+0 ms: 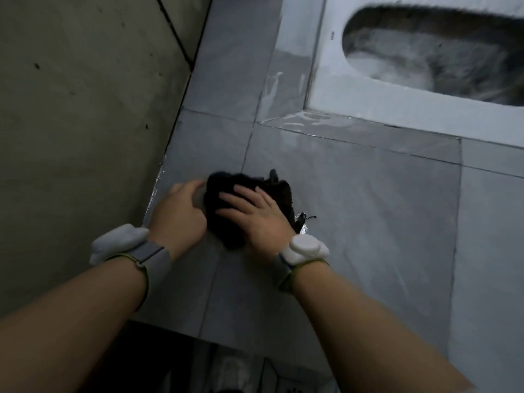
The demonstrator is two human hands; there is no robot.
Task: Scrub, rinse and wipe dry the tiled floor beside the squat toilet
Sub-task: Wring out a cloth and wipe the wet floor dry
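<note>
no readable text, labels or numbers anywhere

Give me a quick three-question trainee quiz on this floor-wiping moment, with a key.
1. True or false: the right hand lies flat on the crumpled black cloth.
2. Where does the black cloth lie?
A. Inside the white ceramic squat toilet
B. On the grey tiled floor, close to the dull concrete wall
C. Draped over the left forearm
3. Fill in: shiny wet streaks show on the floor just beside the toilet's ____.

Key
1. True; its fingers are spread and pressing down.
2. B; the left hand touches the cloth's wall-side edge.
3. Corner, at the near left of the pan.
</note>
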